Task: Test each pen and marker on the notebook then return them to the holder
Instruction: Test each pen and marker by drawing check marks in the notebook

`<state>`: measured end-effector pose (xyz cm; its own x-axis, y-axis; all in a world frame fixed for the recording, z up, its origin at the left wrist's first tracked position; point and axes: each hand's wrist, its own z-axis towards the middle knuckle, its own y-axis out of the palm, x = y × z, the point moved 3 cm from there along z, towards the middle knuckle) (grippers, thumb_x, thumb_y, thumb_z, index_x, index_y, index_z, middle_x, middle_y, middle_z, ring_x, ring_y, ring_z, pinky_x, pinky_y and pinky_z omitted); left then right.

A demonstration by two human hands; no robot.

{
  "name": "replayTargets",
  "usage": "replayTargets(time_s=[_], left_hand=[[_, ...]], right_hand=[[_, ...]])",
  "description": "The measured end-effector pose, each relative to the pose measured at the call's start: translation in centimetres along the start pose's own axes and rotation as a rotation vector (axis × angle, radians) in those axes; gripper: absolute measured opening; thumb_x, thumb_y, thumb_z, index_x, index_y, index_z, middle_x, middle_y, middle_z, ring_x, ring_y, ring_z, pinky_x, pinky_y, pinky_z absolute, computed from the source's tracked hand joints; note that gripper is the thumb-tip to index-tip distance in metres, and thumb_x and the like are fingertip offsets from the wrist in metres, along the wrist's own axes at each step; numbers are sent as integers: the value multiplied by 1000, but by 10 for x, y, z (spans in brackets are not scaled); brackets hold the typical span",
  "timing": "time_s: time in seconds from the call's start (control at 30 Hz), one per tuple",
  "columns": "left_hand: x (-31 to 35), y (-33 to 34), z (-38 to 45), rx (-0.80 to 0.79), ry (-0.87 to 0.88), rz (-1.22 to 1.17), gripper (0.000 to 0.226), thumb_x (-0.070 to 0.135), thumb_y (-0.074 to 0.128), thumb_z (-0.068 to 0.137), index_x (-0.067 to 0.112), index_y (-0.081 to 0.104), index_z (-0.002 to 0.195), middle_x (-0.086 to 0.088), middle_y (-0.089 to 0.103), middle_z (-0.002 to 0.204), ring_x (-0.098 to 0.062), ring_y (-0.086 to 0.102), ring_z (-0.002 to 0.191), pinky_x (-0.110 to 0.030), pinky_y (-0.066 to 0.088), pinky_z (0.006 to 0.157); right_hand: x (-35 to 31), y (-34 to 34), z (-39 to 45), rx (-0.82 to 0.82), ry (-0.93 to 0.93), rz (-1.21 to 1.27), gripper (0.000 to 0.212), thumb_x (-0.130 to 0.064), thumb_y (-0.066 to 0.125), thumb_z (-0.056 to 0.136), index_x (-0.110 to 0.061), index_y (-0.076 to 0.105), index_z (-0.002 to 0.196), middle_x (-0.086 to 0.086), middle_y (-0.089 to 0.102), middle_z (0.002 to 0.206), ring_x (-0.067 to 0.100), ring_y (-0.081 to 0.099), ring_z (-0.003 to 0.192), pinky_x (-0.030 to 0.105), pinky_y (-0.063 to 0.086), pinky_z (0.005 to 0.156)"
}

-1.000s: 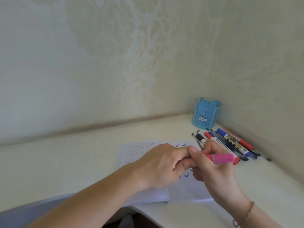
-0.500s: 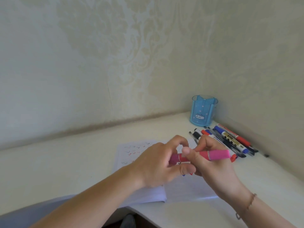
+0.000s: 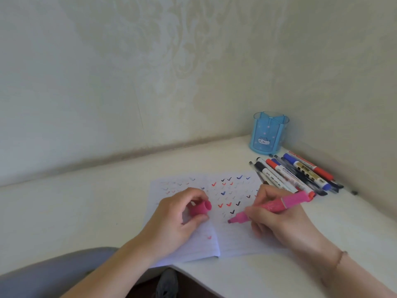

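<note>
Risks at the pink marker test

Pink marker [image 3: 277, 206] gripped in right hand [image 3: 279, 220], fingers [image 3: 254, 211] closed tight around the barrel, chisel tip aimed down-left and touching or just short of the notebook [image 3: 236, 239] page; cannot tell which. Matching pink cap [image 3: 200, 209] pinched in left hand [image 3: 174, 224], fingers curled shut around it, open end facing the marker, palm resting on the notebook's left half. Notebook lying open on the desk [image 3: 86, 201], near its front edge, already dotted with red, blue and black ticks. Holder [image 3: 269, 134] standing well beyond the notebook's far right corner, against the wall, apparently with nothing in it. Row of pens and markers [image 3: 296, 175] lying between holder and notebook, the nearest ends just beside the right hand.

Likely troubles from here, as judgement only:

- Smeared ink, if the right hand's heel drags over fresh marks while drawing.
- Overlapped tick, since little blank space remains around the tip; hard then to judge whether this marker writes.
- Bleed-through onto lower pages from a broad wet tip held too long in place.
- Shifted notebook, should the left palm lift, given the overhang near the desk's front edge.
- Knocked row beside the notebook, if the marker's rear end swings back into the pens; possible roll toward the desk's edge.
- Dropped cap, being small and held only at the fingertips.
- Dried tip later, if recapped loosely before going into the holder.
</note>
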<state>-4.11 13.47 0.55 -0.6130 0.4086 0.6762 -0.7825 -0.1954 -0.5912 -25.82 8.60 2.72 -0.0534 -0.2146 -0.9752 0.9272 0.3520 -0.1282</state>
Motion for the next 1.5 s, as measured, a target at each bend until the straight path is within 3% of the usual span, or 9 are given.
replayTargets(time_s=[0.27, 0.47, 0.6, 0.77, 0.93, 1.07, 1.23, 1.37, 1.5], left_hand=[[0, 6, 3, -19, 142, 46, 24, 10, 71, 86, 21, 70, 107, 16, 64, 101, -8, 64, 99, -29, 50, 88], [-1, 6, 4, 6, 139, 62, 26, 14, 70, 87, 21, 67, 111, 18, 67, 100, -3, 63, 100, -24, 48, 90], [-4, 6, 2, 22, 102, 78, 33, 23, 70, 86, 32, 62, 116, 23, 63, 106, 1, 60, 103, -20, 45, 92], [-3, 5, 2, 1, 119, 85, 22, 21, 69, 87, 27, 64, 107, 20, 64, 101, -5, 60, 100, -31, 48, 89], [2, 1, 3, 50, 150, 66, 20, 25, 66, 90, 32, 61, 109, 22, 65, 104, -2, 61, 99, -20, 45, 88], [-3, 1, 3, 70, 121, 31, 25, 32, 68, 88, 36, 60, 111, 22, 64, 105, -5, 61, 98, -19, 44, 86], [-4, 0, 3, 64, 128, -14, 29, 36, 75, 80, 35, 62, 106, 19, 64, 101, -6, 62, 93, -17, 45, 84], [-4, -1, 3, 51, 160, -58, 26, 31, 75, 81, 31, 65, 105, 14, 64, 97, -10, 63, 92, -21, 46, 83], [-3, -1, 0, 8, 122, -100, 23, 27, 71, 86, 30, 65, 109, 14, 65, 92, -8, 63, 86, -16, 43, 79]], right_hand=[[1, 7, -4, -42, -36, -137, 13, -14, 70, 69, -9, 60, 62, -2, 58, 48, 10, 37, 46, 19, 26, 44], [5, 10, -2, -88, -53, -266, 17, -29, 73, 65, -14, 63, 66, 14, 70, 69, 11, 42, 54, 26, 26, 47], [0, 8, -2, -97, -36, -247, 18, -11, 70, 69, -12, 57, 56, 5, 67, 58, 6, 39, 51, 19, 27, 46], [0, 7, -1, 1, -30, -257, 30, 2, 70, 76, -10, 53, 55, -11, 61, 50, 1, 41, 49, 16, 28, 48], [-8, 4, -2, -29, -8, 99, 13, -17, 75, 67, -9, 66, 73, 8, 58, 53, 15, 42, 45, 20, 28, 42], [-8, 3, -1, -94, -53, 128, 29, -33, 69, 65, -14, 74, 86, 17, 70, 72, 23, 47, 49, 20, 29, 42], [-6, 12, 1, -151, -81, 66, 15, -12, 69, 75, -4, 65, 87, 18, 72, 74, 21, 47, 46, 16, 37, 44], [-5, 16, 4, -147, -70, 22, 21, -22, 79, 69, -9, 71, 83, 13, 71, 65, 18, 49, 44, 20, 42, 45], [-4, 22, 3, -180, -47, 35, 23, -21, 83, 63, -15, 76, 85, 24, 70, 72, 19, 51, 41, 22, 43, 46]])
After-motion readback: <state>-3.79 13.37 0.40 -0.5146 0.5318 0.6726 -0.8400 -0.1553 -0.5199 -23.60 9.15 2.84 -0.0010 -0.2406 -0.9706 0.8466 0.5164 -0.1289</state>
